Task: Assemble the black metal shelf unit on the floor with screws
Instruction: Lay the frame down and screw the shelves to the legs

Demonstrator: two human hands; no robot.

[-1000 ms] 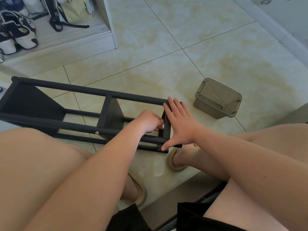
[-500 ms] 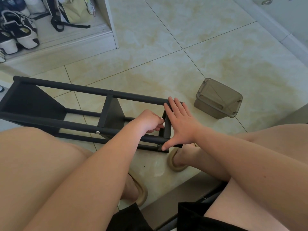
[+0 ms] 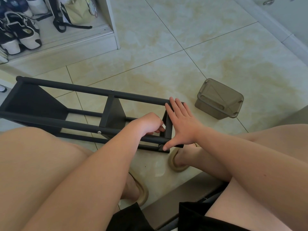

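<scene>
The black metal shelf unit (image 3: pixel 55 114) lies on its side on the tiled floor, its long tubes running left to right. Silver screw heads show on the near tube (image 3: pixel 99 132) and the far tube (image 3: pixel 112 90). My right hand (image 3: pixel 180 121) lies flat with straight fingers against the end panel at the unit's right end, thumb down at the lower corner. My left hand (image 3: pixel 150 123) reaches inside the frame beside that panel with fingers curled, pinching something small at the panel's inner face; what it is I cannot make out.
A translucent grey-brown plastic box (image 3: pixel 219 99) sits on the floor right of the shelf. A white rack with shoes (image 3: pixel 21 35) and a bag (image 3: pixel 78 12) stands at the upper left. My knees and sandalled feet (image 3: pixel 179 161) fill the foreground.
</scene>
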